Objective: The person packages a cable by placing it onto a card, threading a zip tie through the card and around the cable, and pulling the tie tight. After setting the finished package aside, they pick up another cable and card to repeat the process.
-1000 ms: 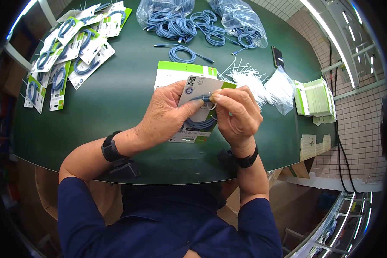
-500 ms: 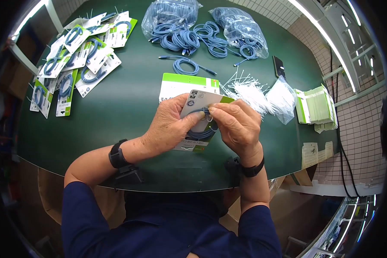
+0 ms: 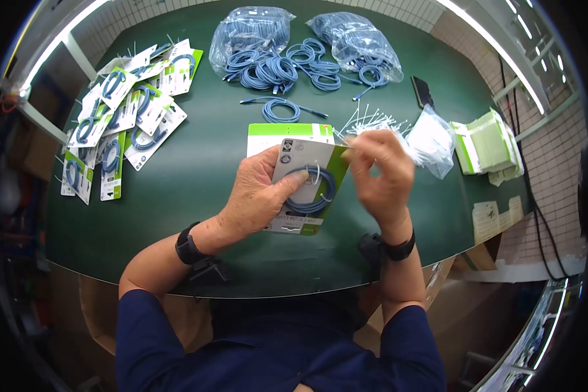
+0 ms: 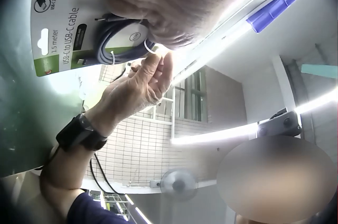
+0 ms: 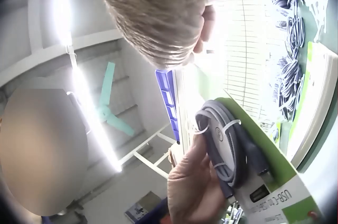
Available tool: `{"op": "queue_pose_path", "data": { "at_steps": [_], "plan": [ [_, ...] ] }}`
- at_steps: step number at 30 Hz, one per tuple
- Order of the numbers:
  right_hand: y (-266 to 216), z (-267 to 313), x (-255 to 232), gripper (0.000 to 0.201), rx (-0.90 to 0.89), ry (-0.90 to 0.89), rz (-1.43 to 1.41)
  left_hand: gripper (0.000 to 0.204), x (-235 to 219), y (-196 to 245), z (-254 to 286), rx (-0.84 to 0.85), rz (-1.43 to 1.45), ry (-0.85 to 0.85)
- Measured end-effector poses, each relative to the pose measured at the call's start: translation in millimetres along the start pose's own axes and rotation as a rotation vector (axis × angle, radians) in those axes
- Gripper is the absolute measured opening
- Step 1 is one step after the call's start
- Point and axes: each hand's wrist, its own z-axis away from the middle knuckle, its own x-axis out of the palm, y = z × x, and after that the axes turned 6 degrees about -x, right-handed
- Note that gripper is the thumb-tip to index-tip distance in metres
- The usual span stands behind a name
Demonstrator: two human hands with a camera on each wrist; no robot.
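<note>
My left hand (image 3: 258,189) grips a white and green cable card (image 3: 300,225), its thumb pressing on a coiled blue USB-C cable (image 3: 330,196) on the card's face. A white cable tie (image 3: 317,173) loops over the coil near that thumb. My right hand (image 3: 385,173) is just beyond the card's right edge, blurred, with thumb and fingers pinched together at a thin pale tie end. In the left wrist view, the right hand's fingertips (image 4: 161,60) are right at the tie's curve. The right wrist view shows a second tie (image 5: 231,125) around the coil.
Carded cables (image 3: 114,121) lie heaped at the left. Loose coils (image 3: 261,72) and bagged cables (image 3: 251,32) are at the back, one coil (image 3: 281,111) nearer. Loose ties (image 3: 372,121), a plastic bag (image 3: 431,140), a phone (image 3: 422,91) and stacked cards (image 3: 490,147) stand right. Another card (image 3: 261,130) lies behind.
My right hand has moved from the coil at the left thumb up and right, past the card's edge. The left hand keeps its hold on the card. The head view has shifted slightly.
</note>
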Motion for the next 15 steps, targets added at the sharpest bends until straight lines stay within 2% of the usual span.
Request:
{"op": "queue_pose_path", "data": {
  "at_steps": [2,3,6,7,10,15],
  "plan": [
    [3,-1,-3,0.016,0.293,0.232,-0.086,0.033,2,5,3,-0.006,0.011,-0.013],
    [9,0,-4,0.016,0.306,0.252,-0.086,0.033,4,7,4,0.006,0.038,-0.015],
    [23,8,-8,0.017,0.849,-0.184,-0.697,0.034,9,7,6,0.027,0.061,-0.036],
    [20,12,-5,0.017,0.857,-0.161,-0.703,0.035,10,5,7,0.046,0.072,-0.042],
    [11,14,8,0.021,1.075,-0.126,-1.247,0.037,10,5,9,0.047,0.051,-0.054],
    [20,18,6,0.024,1.073,-0.087,-1.289,0.037,11,3,11,0.046,-0.023,-0.058]
  ]
}}
